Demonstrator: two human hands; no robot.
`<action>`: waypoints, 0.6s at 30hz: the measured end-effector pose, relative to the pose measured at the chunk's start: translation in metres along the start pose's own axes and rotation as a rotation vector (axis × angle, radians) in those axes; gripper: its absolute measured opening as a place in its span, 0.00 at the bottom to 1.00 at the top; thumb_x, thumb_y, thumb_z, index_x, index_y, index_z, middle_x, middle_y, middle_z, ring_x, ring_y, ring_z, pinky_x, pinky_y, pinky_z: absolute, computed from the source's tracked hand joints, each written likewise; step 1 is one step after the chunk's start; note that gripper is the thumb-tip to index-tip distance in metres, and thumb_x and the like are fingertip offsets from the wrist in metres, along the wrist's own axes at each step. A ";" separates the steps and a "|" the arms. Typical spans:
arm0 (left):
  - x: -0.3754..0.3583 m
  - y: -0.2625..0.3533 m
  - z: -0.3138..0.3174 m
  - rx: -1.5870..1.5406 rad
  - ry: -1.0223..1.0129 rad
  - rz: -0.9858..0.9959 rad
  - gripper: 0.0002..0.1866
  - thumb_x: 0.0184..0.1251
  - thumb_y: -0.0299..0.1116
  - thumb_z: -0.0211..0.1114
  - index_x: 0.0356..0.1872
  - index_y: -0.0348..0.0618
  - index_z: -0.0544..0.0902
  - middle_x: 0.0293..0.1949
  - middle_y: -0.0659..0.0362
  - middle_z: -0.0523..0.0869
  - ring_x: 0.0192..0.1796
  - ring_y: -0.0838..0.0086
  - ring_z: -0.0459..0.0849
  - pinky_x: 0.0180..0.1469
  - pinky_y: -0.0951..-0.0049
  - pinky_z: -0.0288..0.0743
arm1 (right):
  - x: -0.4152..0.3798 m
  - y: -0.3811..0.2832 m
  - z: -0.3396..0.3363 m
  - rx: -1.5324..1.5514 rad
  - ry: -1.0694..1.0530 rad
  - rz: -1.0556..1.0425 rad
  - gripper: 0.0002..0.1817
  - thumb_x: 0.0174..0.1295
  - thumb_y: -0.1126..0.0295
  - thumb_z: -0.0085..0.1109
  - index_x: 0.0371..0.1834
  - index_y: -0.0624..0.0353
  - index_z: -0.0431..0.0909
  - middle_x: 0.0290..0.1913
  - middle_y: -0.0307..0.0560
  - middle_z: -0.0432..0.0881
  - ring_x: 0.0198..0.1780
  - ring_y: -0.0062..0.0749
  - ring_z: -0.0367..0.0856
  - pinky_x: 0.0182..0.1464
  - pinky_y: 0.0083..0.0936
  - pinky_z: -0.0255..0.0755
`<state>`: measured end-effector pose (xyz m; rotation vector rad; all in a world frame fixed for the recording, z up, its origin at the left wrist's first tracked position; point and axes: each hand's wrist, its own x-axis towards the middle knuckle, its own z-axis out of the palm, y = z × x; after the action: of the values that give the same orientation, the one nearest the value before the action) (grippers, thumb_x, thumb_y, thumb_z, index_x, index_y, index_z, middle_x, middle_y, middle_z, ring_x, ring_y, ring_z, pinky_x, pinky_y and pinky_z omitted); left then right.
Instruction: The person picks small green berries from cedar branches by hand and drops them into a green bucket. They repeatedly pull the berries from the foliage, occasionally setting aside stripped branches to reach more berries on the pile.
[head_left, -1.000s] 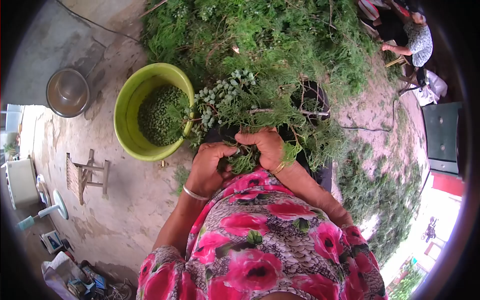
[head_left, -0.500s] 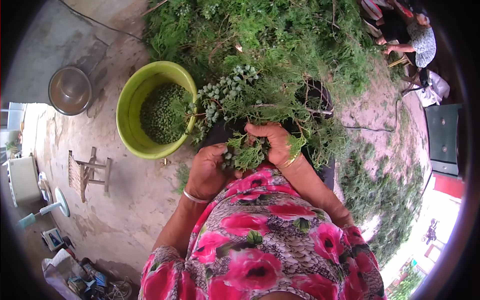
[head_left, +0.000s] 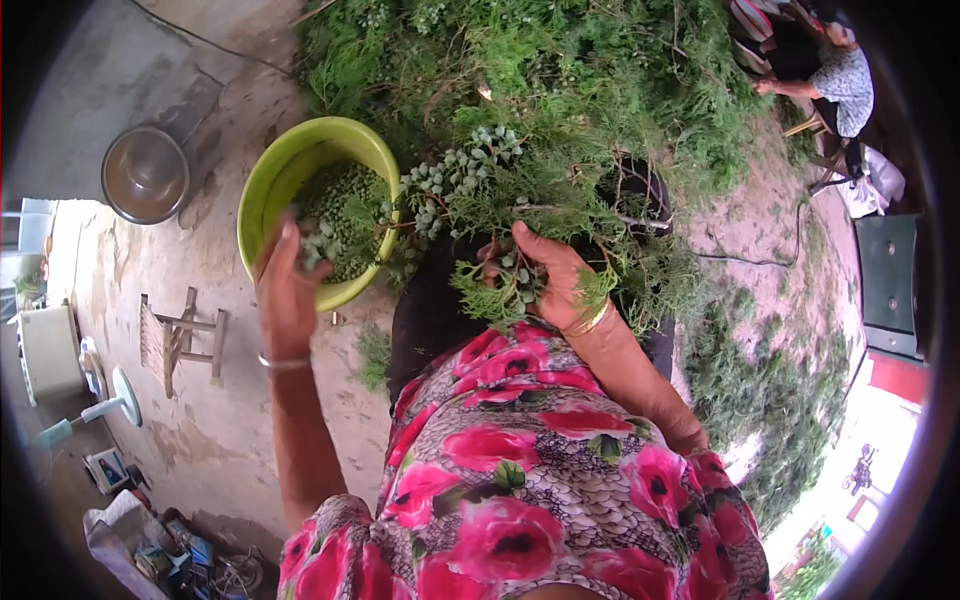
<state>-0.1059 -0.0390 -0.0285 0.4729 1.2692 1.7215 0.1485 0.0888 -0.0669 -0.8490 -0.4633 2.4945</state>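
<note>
My left hand (head_left: 287, 295) reaches over the near rim of a yellow-green bucket (head_left: 255, 190). Its fingers are stretched out, a little blurred, with thumb apart. Beside the fingertips are a few pale green cones (head_left: 322, 243), apparently loose above the heap of small green cones (head_left: 345, 205) inside. Over my lap, my right hand (head_left: 555, 280) is closed around a leafy conifer sprig (head_left: 490, 292) bearing some cones. Just beyond it, a larger conifer branch (head_left: 465, 172) with clustered blue-green cones lies across my knees, its left end touching the bucket rim.
A big pile of cut conifer branches (head_left: 560, 70) spreads in front. At left are a metal bowl (head_left: 146, 205), a small wooden stool (head_left: 180, 340) and a standing fan (head_left: 125, 395). Another person (head_left: 840, 90) sits at the upper right, beside a white sack (head_left: 880, 180).
My left hand has moved from beside the sprig, left and forward to the bucket, and its fingers have opened. My right hand stays in about the same place with the sprig.
</note>
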 end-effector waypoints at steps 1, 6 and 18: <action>0.004 0.003 -0.005 0.259 0.074 0.108 0.24 0.69 0.40 0.58 0.57 0.28 0.72 0.53 0.39 0.77 0.52 0.54 0.81 0.50 0.63 0.80 | -0.001 0.001 0.002 -0.047 -0.020 -0.008 0.16 0.64 0.65 0.60 0.44 0.70 0.77 0.37 0.52 0.83 0.37 0.37 0.83 0.42 0.31 0.79; 0.007 0.008 0.012 1.009 0.261 0.400 0.22 0.57 0.25 0.70 0.55 0.39 0.78 0.56 0.50 0.79 0.44 0.68 0.85 0.43 0.75 0.80 | 0.006 0.016 -0.033 -0.717 -0.001 -0.450 0.16 0.66 0.66 0.55 0.46 0.71 0.77 0.41 0.55 0.84 0.45 0.41 0.84 0.51 0.32 0.78; -0.014 -0.064 0.112 0.920 -0.392 0.326 0.17 0.48 0.20 0.65 0.44 0.33 0.79 0.33 0.50 0.84 0.35 0.66 0.86 0.38 0.70 0.78 | -0.001 0.013 -0.046 -1.431 -0.044 -1.107 0.24 0.46 0.86 0.58 0.51 0.66 0.73 0.44 0.56 0.82 0.43 0.46 0.84 0.45 0.34 0.78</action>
<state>0.0124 0.0137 -0.0385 1.5345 1.6905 1.0983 0.1748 0.0851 -0.1069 -0.6009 -2.0925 0.8937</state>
